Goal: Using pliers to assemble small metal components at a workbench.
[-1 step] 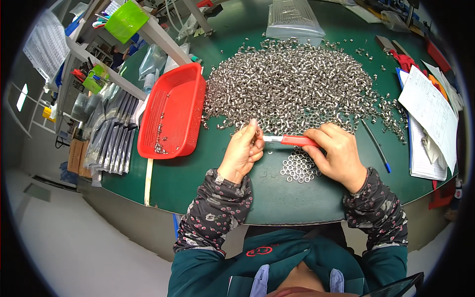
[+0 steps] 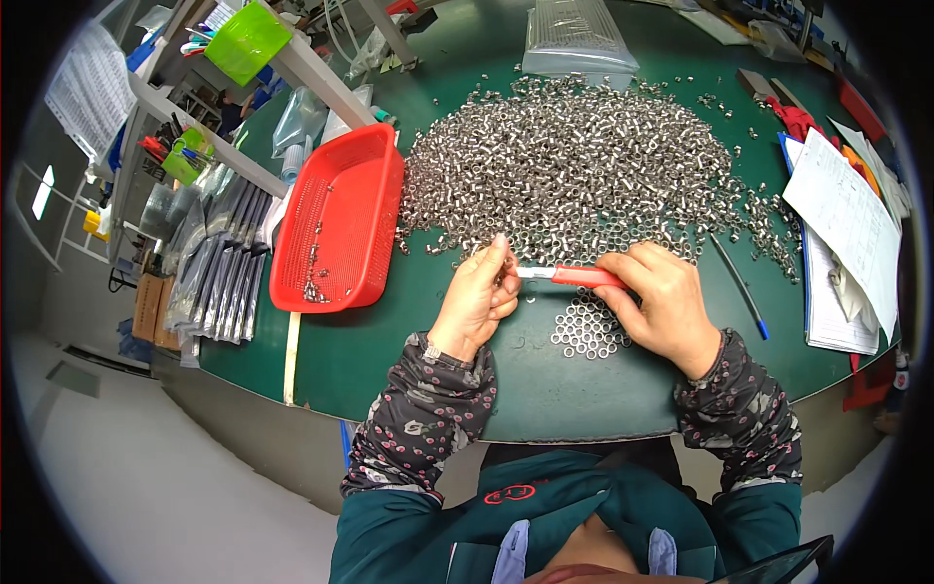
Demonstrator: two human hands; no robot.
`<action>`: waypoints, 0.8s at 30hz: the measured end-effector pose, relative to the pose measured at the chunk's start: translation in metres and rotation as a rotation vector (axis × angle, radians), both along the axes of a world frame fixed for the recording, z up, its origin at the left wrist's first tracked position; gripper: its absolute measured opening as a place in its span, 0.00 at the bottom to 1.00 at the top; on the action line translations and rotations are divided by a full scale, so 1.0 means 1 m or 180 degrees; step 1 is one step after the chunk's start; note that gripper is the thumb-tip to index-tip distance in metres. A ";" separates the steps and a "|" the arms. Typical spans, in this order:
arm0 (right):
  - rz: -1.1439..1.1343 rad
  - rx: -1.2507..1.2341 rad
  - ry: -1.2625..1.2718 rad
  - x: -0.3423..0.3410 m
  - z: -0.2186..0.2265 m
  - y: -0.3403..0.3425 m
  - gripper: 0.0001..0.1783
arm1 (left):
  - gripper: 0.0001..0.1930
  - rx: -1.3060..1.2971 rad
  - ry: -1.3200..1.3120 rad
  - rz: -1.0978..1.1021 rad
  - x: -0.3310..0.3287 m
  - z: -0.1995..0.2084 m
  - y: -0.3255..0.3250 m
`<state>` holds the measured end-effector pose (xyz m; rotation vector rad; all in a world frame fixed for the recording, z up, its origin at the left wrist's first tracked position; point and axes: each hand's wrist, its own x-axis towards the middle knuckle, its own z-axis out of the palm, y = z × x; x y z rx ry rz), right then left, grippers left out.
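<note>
2 dark floral oversleeves [image 2: 425, 414], teal jacket [image 2: 574, 498], red emblem [image 2: 510, 494]

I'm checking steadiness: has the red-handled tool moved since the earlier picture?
No: the red-handled tool shows no visible shift against the small metal-ring cluster.

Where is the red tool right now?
In the head view, the red tool is near the middle, just beyond the small group of rings: the right hand grips it, its pale end toward the left hand.
</note>
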<state>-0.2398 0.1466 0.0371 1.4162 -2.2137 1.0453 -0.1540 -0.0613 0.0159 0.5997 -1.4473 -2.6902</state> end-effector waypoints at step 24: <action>-0.0150 -0.0175 0.0263 -0.005 -0.002 -0.002 0.11 | 0.19 -0.0224 -0.0150 -0.0423 -0.002 0.005 -0.001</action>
